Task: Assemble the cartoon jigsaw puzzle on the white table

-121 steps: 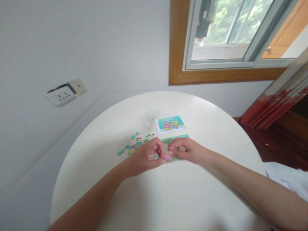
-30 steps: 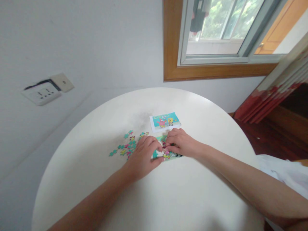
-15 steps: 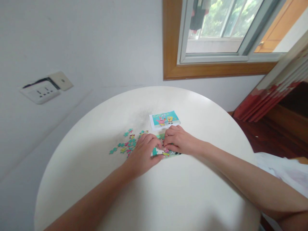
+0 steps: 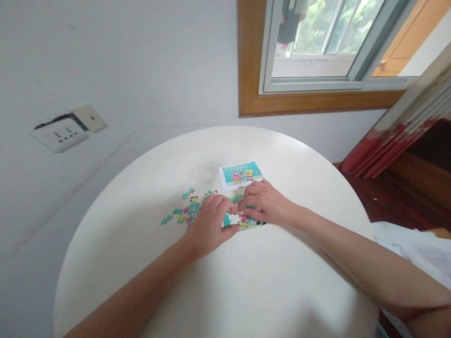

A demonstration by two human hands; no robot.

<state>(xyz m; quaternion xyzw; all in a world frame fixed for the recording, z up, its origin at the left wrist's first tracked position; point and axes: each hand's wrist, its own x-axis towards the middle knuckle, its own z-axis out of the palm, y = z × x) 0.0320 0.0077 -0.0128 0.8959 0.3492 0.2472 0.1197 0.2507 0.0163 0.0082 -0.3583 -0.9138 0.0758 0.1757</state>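
Note:
A partly assembled jigsaw puzzle (image 4: 252, 222) with a cartoon picture lies flat on the white table, with a white gap in its left part. My left hand (image 4: 211, 223) rests over its left side, thumb and fingers curved but apart, framing that gap. From the right, my right hand (image 4: 266, 204) reaches over the puzzle. Its thumb and finger tips come close together in a pinch at the gap's edge, on a small puzzle piece mostly hidden by the fingers. Loose puzzle pieces (image 4: 193, 209), teal, pink and yellow, are scattered just left of my left hand.
Behind the puzzle lies a picture card (image 4: 243, 173) showing cartoon figures on teal. The round white table (image 4: 282, 281) stands close to a wall with a socket (image 4: 63, 134). A wood-framed window (image 4: 250, 101) and a red-and-white curtain (image 4: 380, 145) are beyond it.
My right hand has shifted slightly up and its fingertips have moved a little away from the puzzle's lower part, showing more of the gap. My left hand has stayed nearly still.

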